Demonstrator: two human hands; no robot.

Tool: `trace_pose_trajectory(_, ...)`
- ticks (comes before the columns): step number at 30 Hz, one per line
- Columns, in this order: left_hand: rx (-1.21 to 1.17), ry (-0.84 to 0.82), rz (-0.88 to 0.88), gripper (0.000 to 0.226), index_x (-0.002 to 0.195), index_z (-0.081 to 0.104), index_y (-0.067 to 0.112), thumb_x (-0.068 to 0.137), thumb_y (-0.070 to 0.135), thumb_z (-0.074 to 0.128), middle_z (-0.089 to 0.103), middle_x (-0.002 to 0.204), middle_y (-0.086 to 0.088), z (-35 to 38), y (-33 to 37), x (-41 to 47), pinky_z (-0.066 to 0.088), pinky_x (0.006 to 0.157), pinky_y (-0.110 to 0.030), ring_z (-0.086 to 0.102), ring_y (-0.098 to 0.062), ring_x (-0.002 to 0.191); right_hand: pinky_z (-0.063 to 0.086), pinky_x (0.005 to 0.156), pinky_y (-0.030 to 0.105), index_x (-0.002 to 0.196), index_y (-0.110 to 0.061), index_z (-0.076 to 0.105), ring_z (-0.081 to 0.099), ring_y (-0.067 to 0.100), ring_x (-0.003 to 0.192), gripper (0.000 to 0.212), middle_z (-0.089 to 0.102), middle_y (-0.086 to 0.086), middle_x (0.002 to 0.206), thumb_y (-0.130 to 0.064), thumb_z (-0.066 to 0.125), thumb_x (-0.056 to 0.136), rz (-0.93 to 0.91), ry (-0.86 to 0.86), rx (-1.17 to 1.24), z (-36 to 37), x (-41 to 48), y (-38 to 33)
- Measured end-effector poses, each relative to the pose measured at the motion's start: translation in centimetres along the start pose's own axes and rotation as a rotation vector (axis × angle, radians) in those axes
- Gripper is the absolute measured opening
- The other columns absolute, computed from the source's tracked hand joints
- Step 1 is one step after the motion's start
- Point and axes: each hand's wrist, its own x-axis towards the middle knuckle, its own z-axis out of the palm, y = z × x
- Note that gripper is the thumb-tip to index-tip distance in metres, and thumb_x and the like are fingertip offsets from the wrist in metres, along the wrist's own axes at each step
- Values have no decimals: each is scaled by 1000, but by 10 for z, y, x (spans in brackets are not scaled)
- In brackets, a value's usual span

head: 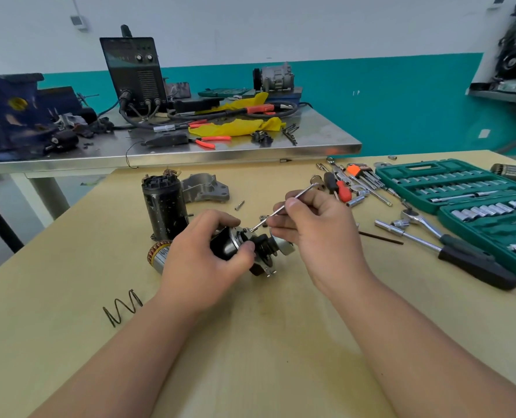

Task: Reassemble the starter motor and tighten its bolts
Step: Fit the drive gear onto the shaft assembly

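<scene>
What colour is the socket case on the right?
The socket case is dark green, seen best in the head view.

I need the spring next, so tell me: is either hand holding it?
No, the spring lies on the table; the left hand grips the motor part and the right hand pinches a thin tool.

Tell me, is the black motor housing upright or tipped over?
Upright. The black motor housing stands on end on the table, its open top facing up.

Bright even light; soft shadows; edges bowed; far corners blurred
</scene>
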Motion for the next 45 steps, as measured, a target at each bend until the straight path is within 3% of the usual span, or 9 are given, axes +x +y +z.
trace_pose_trajectory(17, 1, 0, 55, 27, 90, 53, 46, 65, 50, 62, 61, 91, 21, 3, -1, -3, 42, 70, -7, 58, 3, 86, 55, 60, 24, 81, -11, 60, 73, 20, 69, 21, 68, 1, 69, -4, 49, 97, 50, 19, 31, -3, 4, 9)
trace_pose_trajectory(28, 33, 3, 92, 30, 94, 55, 38, 67, 49, 62, 60, 92, 22, 3, 1, -3, 42, 73, -7, 57, 6, 89, 55, 64, 25, 87, -11, 63, 70, 16, 68, 17, 66, 2, 70, -4, 51, 97, 117, -10, 158, -2, 5, 11)
trace_pose_trajectory(41, 19, 6, 66, 30, 93, 55, 41, 66, 50, 62, 60, 91, 21, 2, -2, -2, 41, 69, -6, 57, 4, 85, 53, 53, 23, 80, -8, 60, 66, 12, 54, 13, 64, 0, 56, -9, 63, 92, 105, 57, 90, 2, 7, 14)
trace_pose_trajectory(43, 19, 4, 75, 29, 93, 54, 43, 66, 50, 62, 60, 92, 21, 3, -1, -3, 43, 70, -8, 58, 4, 87, 54, 52, 23, 89, -11, 59, 68, 15, 55, 6, 65, 2, 61, -7, 61, 92, 75, 66, 67, 2, 7, 12)
trace_pose_trajectory(45, 28, 3, 104, 28, 93, 51, 47, 67, 49, 62, 61, 93, 21, 3, 1, -3, 45, 72, -9, 58, 3, 87, 55, 52, 25, 110, -21, 50, 70, 16, 57, 25, 67, 2, 66, -7, 61, 92, 11, 89, -41, 2, 6, 10)
